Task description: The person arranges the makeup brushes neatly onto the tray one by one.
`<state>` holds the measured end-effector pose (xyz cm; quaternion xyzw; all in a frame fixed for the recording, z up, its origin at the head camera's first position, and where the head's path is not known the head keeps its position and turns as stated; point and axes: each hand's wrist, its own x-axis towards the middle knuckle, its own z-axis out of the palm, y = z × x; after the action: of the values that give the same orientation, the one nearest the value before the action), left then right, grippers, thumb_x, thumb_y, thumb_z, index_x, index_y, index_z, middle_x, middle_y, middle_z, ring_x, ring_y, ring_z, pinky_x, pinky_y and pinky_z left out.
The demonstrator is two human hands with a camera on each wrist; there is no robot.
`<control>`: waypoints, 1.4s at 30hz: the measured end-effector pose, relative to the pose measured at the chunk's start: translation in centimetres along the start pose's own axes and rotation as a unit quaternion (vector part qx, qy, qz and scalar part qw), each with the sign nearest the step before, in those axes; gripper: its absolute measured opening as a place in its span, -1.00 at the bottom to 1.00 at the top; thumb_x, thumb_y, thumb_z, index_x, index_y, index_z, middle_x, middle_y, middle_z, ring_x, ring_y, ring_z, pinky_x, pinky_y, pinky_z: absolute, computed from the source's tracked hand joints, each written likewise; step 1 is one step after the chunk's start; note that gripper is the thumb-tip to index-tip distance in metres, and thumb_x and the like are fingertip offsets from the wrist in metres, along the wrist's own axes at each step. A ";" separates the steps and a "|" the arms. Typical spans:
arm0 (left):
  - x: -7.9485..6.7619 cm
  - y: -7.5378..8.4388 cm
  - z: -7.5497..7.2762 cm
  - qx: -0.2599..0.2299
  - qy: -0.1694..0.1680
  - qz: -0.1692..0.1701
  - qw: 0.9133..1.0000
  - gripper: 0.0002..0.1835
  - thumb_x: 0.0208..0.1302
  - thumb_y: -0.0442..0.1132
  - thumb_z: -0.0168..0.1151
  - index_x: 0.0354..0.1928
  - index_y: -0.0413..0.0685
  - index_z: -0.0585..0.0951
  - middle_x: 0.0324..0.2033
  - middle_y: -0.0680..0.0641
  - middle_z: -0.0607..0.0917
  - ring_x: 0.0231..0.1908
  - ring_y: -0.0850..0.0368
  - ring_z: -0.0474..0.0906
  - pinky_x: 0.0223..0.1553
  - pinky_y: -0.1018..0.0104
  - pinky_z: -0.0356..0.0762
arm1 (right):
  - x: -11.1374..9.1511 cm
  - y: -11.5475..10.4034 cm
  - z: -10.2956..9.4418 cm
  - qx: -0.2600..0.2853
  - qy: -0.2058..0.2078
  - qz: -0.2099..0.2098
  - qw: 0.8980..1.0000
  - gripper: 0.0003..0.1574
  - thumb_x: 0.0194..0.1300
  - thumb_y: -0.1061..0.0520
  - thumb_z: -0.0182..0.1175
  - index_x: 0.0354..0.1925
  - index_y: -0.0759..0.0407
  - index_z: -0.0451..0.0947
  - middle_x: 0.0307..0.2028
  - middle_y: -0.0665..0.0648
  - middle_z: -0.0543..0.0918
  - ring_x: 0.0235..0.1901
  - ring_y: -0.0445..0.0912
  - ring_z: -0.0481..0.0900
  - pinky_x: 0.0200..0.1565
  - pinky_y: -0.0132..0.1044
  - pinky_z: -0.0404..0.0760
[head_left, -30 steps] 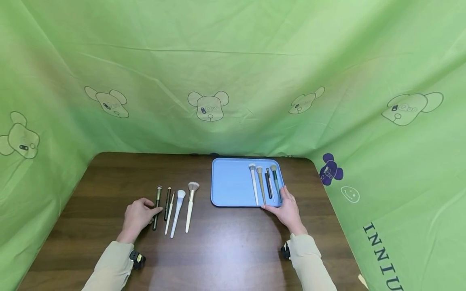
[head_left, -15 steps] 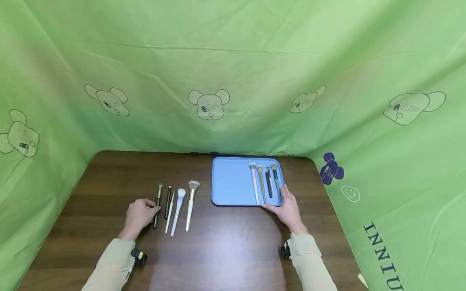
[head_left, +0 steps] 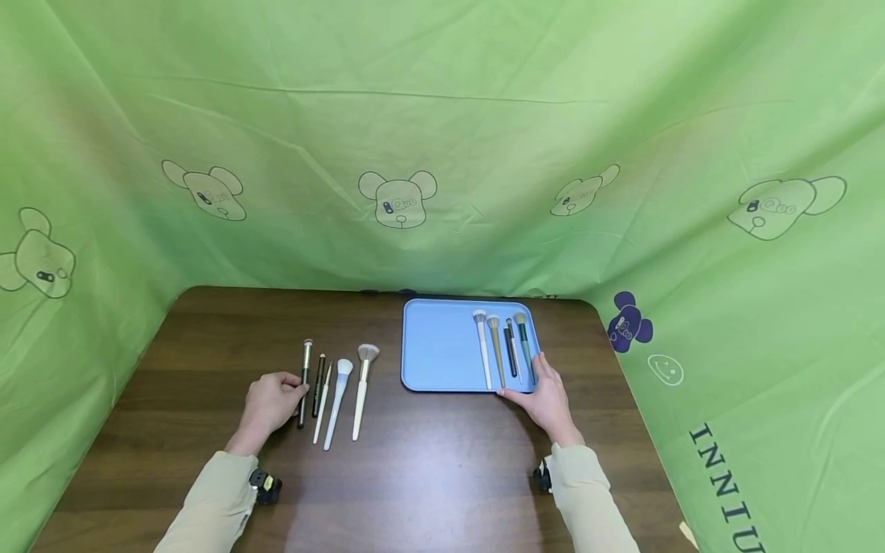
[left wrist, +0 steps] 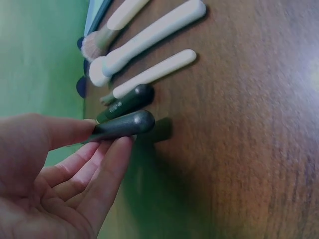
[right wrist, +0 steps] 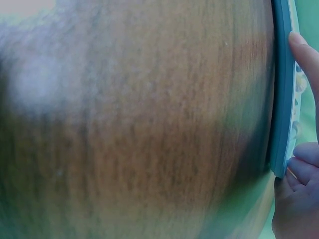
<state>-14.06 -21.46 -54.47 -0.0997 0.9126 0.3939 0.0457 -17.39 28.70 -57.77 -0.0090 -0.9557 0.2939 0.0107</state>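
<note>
A dark brush (left wrist: 128, 123) between pinched left fingers (left wrist: 112, 167) — right fingers (head_left: 545, 369) wide apart against the blue tray (head_left: 442, 346)

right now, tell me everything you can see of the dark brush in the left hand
The dark brush is slim and straight, with a smooth, slightly glossy black handle rounded at its end, a silvery, metallic-looking section, and a small head whose bristles are too small to make out. The left hand pinches it between thumb and fingers, head pointing away from the person. It is the leftmost brush, and its handle end looks raised off the table.
</note>
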 end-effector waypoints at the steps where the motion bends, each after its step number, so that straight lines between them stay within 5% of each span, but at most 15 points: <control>1: 0.0 0.1 0.0 -0.005 -0.001 0.000 1.000 -0.76 0.35 -0.26 0.31 -0.16 -0.39 0.69 -0.39 -0.17 0.77 -0.56 0.15 0.65 -0.41 0.21 0.56 | 0.0 0.0 0.0 0.000 0.001 0.000 1.000 0.47 0.02 -0.29 0.56 0.50 0.52 0.06 0.51 0.47 0.05 0.47 0.34 0.06 0.40 0.16 0.14; 21: 0.9 3.2 1.8 -0.045 -0.004 0.023 0.999 -0.81 0.34 -0.31 0.32 -0.17 -0.37 0.66 -0.49 -0.09 0.75 -0.60 0.16 0.63 -0.49 0.29 0.53 | -0.1 0.0 -0.1 0.003 0.000 0.002 1.000 0.49 0.01 -0.33 0.56 0.50 0.52 0.05 0.51 0.48 0.06 0.47 0.34 0.04 0.41 0.15 0.13; 42: 2.0 7.6 6.9 -0.159 -0.032 0.068 0.984 -0.85 0.27 -0.39 0.37 -0.22 -0.37 0.64 -0.53 -0.10 0.72 -0.59 -0.01 0.68 -0.54 0.29 0.64 | 0.0 -0.2 -0.1 0.002 -0.004 0.008 1.000 0.50 0.01 -0.33 0.56 0.50 0.51 0.04 0.51 0.47 0.05 0.48 0.32 0.04 0.41 0.14 0.13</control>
<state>-17.67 -11.68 -54.13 -0.0312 0.8411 0.5390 0.0314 -17.36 28.62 -57.56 -0.0159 -0.9550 0.2961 0.0043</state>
